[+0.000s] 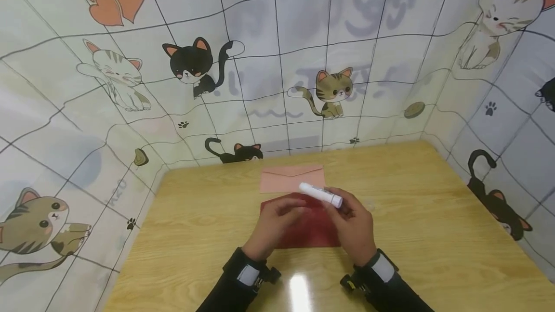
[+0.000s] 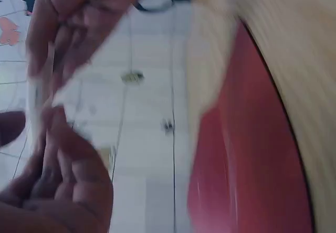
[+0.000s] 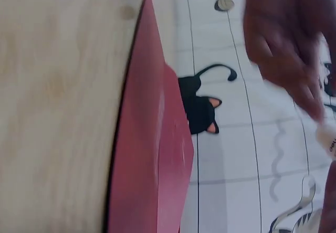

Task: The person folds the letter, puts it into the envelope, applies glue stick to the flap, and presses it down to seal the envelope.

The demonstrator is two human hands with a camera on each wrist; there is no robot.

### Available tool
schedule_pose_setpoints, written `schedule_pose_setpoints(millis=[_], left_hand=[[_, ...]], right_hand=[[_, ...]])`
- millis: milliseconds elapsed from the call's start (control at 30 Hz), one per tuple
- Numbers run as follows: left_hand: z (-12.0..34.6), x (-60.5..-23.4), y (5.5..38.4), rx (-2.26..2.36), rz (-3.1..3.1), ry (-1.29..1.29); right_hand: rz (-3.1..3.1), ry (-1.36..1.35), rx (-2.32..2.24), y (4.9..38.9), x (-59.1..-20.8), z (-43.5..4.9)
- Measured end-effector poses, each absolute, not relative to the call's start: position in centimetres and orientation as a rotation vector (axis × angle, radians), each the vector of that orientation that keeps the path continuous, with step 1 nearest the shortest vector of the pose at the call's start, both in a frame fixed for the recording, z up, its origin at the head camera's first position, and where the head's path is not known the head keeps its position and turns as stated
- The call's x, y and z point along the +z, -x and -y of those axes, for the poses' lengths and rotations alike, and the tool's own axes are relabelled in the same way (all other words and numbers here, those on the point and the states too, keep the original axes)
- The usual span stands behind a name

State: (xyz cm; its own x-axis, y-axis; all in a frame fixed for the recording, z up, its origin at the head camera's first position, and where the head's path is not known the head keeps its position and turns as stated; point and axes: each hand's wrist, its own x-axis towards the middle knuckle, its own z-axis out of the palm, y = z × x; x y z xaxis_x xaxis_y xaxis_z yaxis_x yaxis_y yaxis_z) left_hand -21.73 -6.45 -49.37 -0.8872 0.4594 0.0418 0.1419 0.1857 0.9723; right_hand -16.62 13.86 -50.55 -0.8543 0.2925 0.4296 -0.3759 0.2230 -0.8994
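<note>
A white glue stick (image 1: 321, 195) lies slantwise above a dark red envelope (image 1: 310, 230). My right hand (image 1: 355, 227) pinches it near its right end, between thumb and fingers. My left hand (image 1: 275, 225) hovers by the other end with fingers loosely bent; whether they touch the stick is unclear. In the left wrist view the stick (image 2: 38, 99) is blurred between both hands. Only a bit of the glue stick (image 3: 326, 138) with dark print shows at the right wrist view's edge. The red envelope (image 3: 139, 149) rests on the table, its flap raised.
Behind the red envelope a pink envelope (image 1: 291, 179) lies flat on the wooden table (image 1: 208, 235). A cat-patterned cloth (image 1: 269, 61) surrounds the table at the back and both sides.
</note>
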Motion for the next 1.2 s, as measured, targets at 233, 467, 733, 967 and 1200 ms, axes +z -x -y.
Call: schedule_pose_setpoints(millis=[233,467,733,967,1200], left_hand=[[9.3,-51.1,22.0,0.708,-2.929,-0.905],[9.0,-52.4,21.7,0.332,-2.981,-0.956],[8.1,-53.1,22.0,0.187,-3.018,-1.027],[8.2,-53.8,22.0,0.120,-3.044,-1.054],[8.8,-53.4,21.6,0.078,-3.038,-0.987]], right_hand=[[2.263,-0.016,1.591,19.2,-50.4,-16.4],[2.658,-0.242,1.309,22.0,-50.9,-14.8],[2.798,-0.463,0.991,24.5,-51.7,-11.6],[2.884,-0.549,0.806,24.9,-52.4,-10.6],[2.849,-0.614,0.731,24.3,-52.4,-11.2]])
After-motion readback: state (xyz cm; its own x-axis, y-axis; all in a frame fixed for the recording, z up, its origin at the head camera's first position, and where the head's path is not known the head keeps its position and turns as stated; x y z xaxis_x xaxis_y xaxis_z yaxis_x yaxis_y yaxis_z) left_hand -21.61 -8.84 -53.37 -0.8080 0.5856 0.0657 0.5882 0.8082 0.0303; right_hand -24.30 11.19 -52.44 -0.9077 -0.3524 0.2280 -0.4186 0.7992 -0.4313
